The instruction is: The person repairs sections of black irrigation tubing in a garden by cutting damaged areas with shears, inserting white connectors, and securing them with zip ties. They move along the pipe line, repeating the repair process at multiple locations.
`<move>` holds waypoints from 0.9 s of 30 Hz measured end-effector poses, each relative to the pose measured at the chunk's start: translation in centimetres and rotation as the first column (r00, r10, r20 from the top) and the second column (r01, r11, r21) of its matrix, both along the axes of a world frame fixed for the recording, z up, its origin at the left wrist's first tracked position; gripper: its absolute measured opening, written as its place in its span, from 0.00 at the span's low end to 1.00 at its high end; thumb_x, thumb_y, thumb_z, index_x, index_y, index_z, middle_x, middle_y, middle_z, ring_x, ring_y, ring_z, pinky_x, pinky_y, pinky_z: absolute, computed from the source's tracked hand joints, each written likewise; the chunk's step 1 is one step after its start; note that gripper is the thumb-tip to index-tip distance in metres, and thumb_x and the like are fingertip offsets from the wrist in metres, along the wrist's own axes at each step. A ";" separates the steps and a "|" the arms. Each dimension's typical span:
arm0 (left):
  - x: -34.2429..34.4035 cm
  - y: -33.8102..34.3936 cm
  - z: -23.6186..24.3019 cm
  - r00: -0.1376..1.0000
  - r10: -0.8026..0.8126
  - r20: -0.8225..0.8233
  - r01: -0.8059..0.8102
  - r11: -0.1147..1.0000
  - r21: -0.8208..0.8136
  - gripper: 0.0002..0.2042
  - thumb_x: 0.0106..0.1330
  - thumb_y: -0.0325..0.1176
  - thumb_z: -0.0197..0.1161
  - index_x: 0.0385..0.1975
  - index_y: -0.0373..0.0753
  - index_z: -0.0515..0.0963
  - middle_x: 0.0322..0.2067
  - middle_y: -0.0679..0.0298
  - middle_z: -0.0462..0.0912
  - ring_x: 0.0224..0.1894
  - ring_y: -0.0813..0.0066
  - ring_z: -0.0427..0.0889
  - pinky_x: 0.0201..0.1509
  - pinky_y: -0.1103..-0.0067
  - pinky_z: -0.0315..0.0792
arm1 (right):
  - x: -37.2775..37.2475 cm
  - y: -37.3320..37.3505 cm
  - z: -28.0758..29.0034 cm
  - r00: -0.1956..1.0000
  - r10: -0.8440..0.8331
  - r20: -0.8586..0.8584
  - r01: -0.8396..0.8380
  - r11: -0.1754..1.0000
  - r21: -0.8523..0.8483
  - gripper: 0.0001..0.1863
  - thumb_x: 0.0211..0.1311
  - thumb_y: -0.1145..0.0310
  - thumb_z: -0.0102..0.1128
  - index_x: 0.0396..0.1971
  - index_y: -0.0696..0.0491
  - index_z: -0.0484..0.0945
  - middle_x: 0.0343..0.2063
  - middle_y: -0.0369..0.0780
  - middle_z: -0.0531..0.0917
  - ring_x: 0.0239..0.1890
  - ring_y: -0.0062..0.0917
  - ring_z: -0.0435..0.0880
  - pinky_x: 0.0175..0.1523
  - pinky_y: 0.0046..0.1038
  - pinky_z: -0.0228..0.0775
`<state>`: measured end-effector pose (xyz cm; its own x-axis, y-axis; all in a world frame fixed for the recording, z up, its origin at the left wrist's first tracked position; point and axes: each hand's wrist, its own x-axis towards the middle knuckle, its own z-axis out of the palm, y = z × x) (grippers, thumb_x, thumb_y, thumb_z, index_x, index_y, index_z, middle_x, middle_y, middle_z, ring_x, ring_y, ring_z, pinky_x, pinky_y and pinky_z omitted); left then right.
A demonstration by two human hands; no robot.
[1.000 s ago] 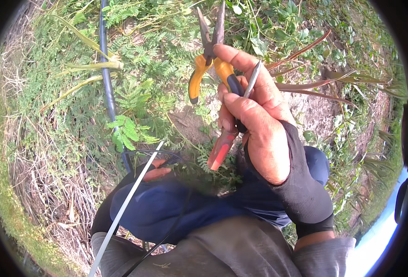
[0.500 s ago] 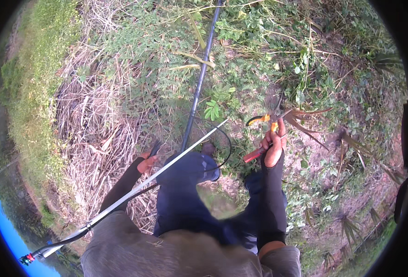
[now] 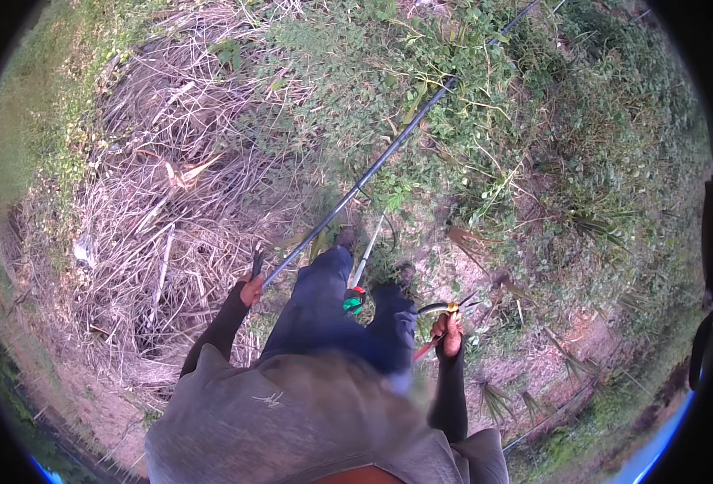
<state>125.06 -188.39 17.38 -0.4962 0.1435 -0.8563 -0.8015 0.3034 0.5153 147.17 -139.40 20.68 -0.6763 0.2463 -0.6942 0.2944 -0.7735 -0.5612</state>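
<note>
My left hand (image 3: 251, 290) is out at the lower left, fingers closed on a small dark tool (image 3: 257, 262) that I cannot make out. It is beside the long dark pipe (image 3: 388, 149) lying across the growth. My right hand (image 3: 450, 335), at the right of my legs, grips yellow-handled pliers (image 3: 451, 307) and a red-handled screwdriver (image 3: 425, 348) together. A thin white rod (image 3: 366, 254) runs down to between my legs, with a red and green fitting (image 3: 355, 300) at its lower end, partly hidden by my leg.
A heap of dry stalks (image 3: 155, 242) covers the left side. Green weeds (image 3: 485, 121) spread over the front and right, around patches of bare soil (image 3: 578, 339). My trousered legs (image 3: 312, 315) and dark shoes are below me.
The view has pulled back and shifted. My right hand went from raised near my face down to my side, still holding the tools. The white rod's fitting has moved from lower left to between my legs.
</note>
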 end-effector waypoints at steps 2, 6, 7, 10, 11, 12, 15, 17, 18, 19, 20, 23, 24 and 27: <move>1.4 -0.1 2.9 0.990 0.125 -0.062 -0.125 0.992 -0.003 0.19 0.67 0.48 0.52 0.19 0.44 0.63 0.10 0.72 0.61 0.07 0.82 0.61 0.09 0.82 0.54 | -0.8 2.6 3.4 0.977 0.193 -0.092 -0.189 0.981 0.042 0.19 0.67 0.50 0.47 0.21 0.45 0.61 0.14 0.27 0.57 0.13 0.12 0.56 0.18 0.19 0.50; 2.7 -2.8 2.5 0.966 0.249 -0.070 -0.239 0.963 0.126 0.15 0.67 0.48 0.53 0.27 0.45 0.64 0.12 0.72 0.61 0.07 0.81 0.60 0.08 0.81 0.55 | -6.1 4.1 11.6 0.974 0.137 -0.179 -0.168 0.971 -0.170 0.13 0.68 0.51 0.45 0.31 0.44 0.66 0.14 0.25 0.52 0.11 0.10 0.49 0.15 0.16 0.40; 3.7 -3.4 2.4 0.943 0.329 -0.040 -0.321 0.936 0.142 0.15 0.67 0.48 0.54 0.27 0.45 0.64 0.11 0.72 0.61 0.06 0.81 0.60 0.08 0.81 0.55 | -7.2 3.9 13.0 0.976 0.137 -0.172 -0.170 0.965 -0.197 0.12 0.68 0.51 0.44 0.35 0.43 0.67 0.14 0.25 0.52 0.11 0.09 0.48 0.15 0.15 0.40; 4.2 -3.1 1.9 0.892 0.452 0.026 -0.449 0.876 0.175 0.15 0.67 0.48 0.54 0.25 0.45 0.63 0.11 0.72 0.59 0.06 0.80 0.59 0.07 0.80 0.55 | -10.3 3.0 15.0 0.982 0.150 -0.110 -0.175 0.948 -0.266 0.13 0.68 0.50 0.45 0.34 0.44 0.67 0.15 0.25 0.54 0.11 0.09 0.48 0.15 0.15 0.41; 4.1 -2.6 2.3 0.880 0.474 0.022 -0.470 0.865 0.174 0.16 0.67 0.48 0.54 0.25 0.46 0.63 0.11 0.73 0.59 0.07 0.80 0.59 0.08 0.80 0.55 | -11.1 2.7 14.9 0.977 0.178 -0.118 -0.205 0.937 -0.283 0.13 0.68 0.50 0.45 0.33 0.44 0.67 0.15 0.25 0.54 0.12 0.09 0.49 0.16 0.15 0.42; 4.0 -2.3 3.0 0.869 0.494 0.012 -0.489 0.856 0.169 0.16 0.67 0.49 0.53 0.24 0.46 0.62 0.11 0.73 0.58 0.07 0.80 0.58 0.09 0.80 0.55 | -11.7 2.3 14.6 0.970 0.204 -0.131 -0.235 0.923 -0.305 0.14 0.67 0.50 0.45 0.32 0.45 0.66 0.15 0.25 0.55 0.12 0.09 0.49 0.16 0.15 0.43; 4.5 -1.3 5.2 0.849 0.528 0.029 -0.524 0.832 0.184 0.16 0.67 0.50 0.53 0.24 0.46 0.62 0.12 0.73 0.59 0.08 0.81 0.59 0.10 0.81 0.55 | -12.5 2.7 12.7 0.950 0.269 -0.159 -0.309 0.887 -0.343 0.15 0.68 0.51 0.45 0.34 0.48 0.68 0.16 0.26 0.56 0.12 0.10 0.50 0.17 0.16 0.43; 5.2 -0.1 6.4 0.834 0.551 -0.010 -0.544 0.826 0.146 0.16 0.67 0.50 0.53 0.24 0.46 0.63 0.12 0.73 0.59 0.09 0.81 0.59 0.11 0.81 0.55 | -13.4 3.5 11.2 0.938 0.287 -0.197 -0.340 0.878 -0.336 0.15 0.68 0.53 0.46 0.43 0.48 0.72 0.15 0.27 0.56 0.12 0.11 0.50 0.17 0.16 0.43; 5.9 0.3 6.9 0.824 0.566 -0.032 -0.559 0.820 0.122 0.16 0.67 0.50 0.53 0.24 0.46 0.63 0.12 0.73 0.60 0.09 0.81 0.59 0.11 0.81 0.55 | -14.1 3.7 11.0 0.935 0.301 -0.188 -0.349 0.876 -0.332 0.14 0.68 0.54 0.46 0.42 0.48 0.72 0.15 0.27 0.56 0.12 0.11 0.49 0.17 0.16 0.43; 7.2 -0.2 5.6 0.814 0.580 -0.005 -0.572 0.804 0.160 0.16 0.67 0.50 0.53 0.25 0.46 0.63 0.13 0.73 0.60 0.10 0.81 0.60 0.12 0.81 0.55 | -15.0 4.4 10.4 0.926 0.320 -0.198 -0.371 0.866 -0.334 0.14 0.68 0.54 0.46 0.41 0.48 0.72 0.15 0.26 0.55 0.12 0.10 0.49 0.17 0.16 0.43; 7.0 1.4 7.0 0.807 0.590 -0.028 -0.582 0.802 0.134 0.16 0.66 0.50 0.53 0.25 0.46 0.64 0.13 0.73 0.60 0.10 0.81 0.60 0.12 0.81 0.55 | -15.1 5.4 9.7 0.923 0.333 -0.194 -0.382 0.860 -0.338 0.13 0.68 0.54 0.46 0.41 0.48 0.72 0.14 0.26 0.54 0.12 0.10 0.49 0.17 0.16 0.43; 10.0 3.9 6.3 0.704 0.710 0.000 -0.709 0.703 0.064 0.17 0.67 0.49 0.53 0.21 0.48 0.62 0.12 0.73 0.59 0.10 0.79 0.60 0.13 0.81 0.55 | -15.1 8.3 8.4 0.909 0.397 -0.123 -0.416 0.860 -0.297 0.14 0.68 0.52 0.47 0.38 0.48 0.71 0.14 0.25 0.53 0.12 0.09 0.49 0.16 0.15 0.42; 10.2 6.3 7.7 0.705 0.709 -0.009 -0.709 0.705 0.026 0.18 0.66 0.50 0.54 0.19 0.49 0.62 0.11 0.73 0.58 0.10 0.79 0.60 0.13 0.80 0.55 | -14.7 9.8 8.3 0.905 0.411 -0.108 -0.424 0.861 -0.279 0.15 0.68 0.52 0.47 0.37 0.48 0.71 0.14 0.25 0.54 0.12 0.09 0.49 0.15 0.15 0.41; 14.6 8.0 5.0 0.697 0.717 0.005 -0.717 0.697 0.000 0.17 0.65 0.51 0.55 0.22 0.48 0.62 0.12 0.73 0.58 0.10 0.79 0.60 0.12 0.79 0.55 | -13.3 12.7 7.7 0.872 0.488 -0.044 -0.484 0.842 -0.237 0.12 0.69 0.52 0.45 0.37 0.44 0.71 0.14 0.25 0.54 0.11 0.09 0.49 0.14 0.15 0.39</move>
